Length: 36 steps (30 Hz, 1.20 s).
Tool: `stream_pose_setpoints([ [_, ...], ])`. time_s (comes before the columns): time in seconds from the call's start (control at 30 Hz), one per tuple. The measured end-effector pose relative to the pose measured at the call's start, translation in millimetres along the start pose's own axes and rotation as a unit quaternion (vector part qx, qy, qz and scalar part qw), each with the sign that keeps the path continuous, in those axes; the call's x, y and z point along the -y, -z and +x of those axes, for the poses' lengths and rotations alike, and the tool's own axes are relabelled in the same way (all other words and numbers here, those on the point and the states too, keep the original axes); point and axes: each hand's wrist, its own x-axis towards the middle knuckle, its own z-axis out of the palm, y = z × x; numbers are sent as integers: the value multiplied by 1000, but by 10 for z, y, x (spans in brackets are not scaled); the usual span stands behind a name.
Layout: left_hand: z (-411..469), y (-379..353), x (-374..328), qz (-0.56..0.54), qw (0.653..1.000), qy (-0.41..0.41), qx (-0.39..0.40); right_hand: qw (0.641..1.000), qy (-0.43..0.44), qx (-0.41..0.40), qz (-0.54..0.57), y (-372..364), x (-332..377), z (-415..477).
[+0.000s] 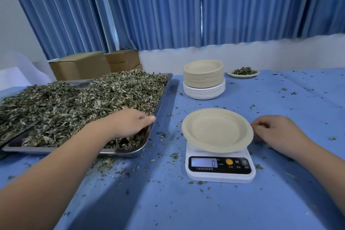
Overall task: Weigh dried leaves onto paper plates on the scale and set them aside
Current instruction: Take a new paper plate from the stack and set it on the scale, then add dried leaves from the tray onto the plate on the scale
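Blue cloth flecked with leaf crumbs covers the table. Toward its front edge sits a white plastic digital scale reading 0, carrying an empty round beige paper plate, slightly tilted. The right hand lies knuckles-up at the plate's right rim, fingers curled; whether they pinch it is unclear. At the left edge, the left hand rests palm-down on crumbly grey-green dried leaves heaped in a stainless steel tray, thumb straight, fingertips buried, grip unreadable. Farther back stand a stack of beige and white plates, a leaf-filled plate, brown cardboard boxes and pleated blue curtains.
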Motion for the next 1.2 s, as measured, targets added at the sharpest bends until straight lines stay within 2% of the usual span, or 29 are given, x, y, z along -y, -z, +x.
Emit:
stream_pose_setpoints([
  [0.13,-102,-18,37,8,997,-26,-68,1000,-1,2,-1,7,-17,5],
  [0.27,-256,-99,25,45,999,-28,-4,1000,1,3,-7,5,-30,-5],
  [0.4,-384,-222,60,200,976,-22,-88,1000,0,8,-10,2,-14,-14],
  [0.43,-408,-255,63,194,977,-20,-86,1000,0,7,-10,4,-11,-16],
  [0.57,-495,-340,37,49,999,-14,-14,1000,-3,9,-8,14,-19,-23],
  [0.97,-573,-429,13,85,994,-30,-56,1000,-13,6,11,9,-61,0],
  [1.2,-525,-324,203,-21,996,-72,-46,1000,-9,8,4,12,-56,-7],
])
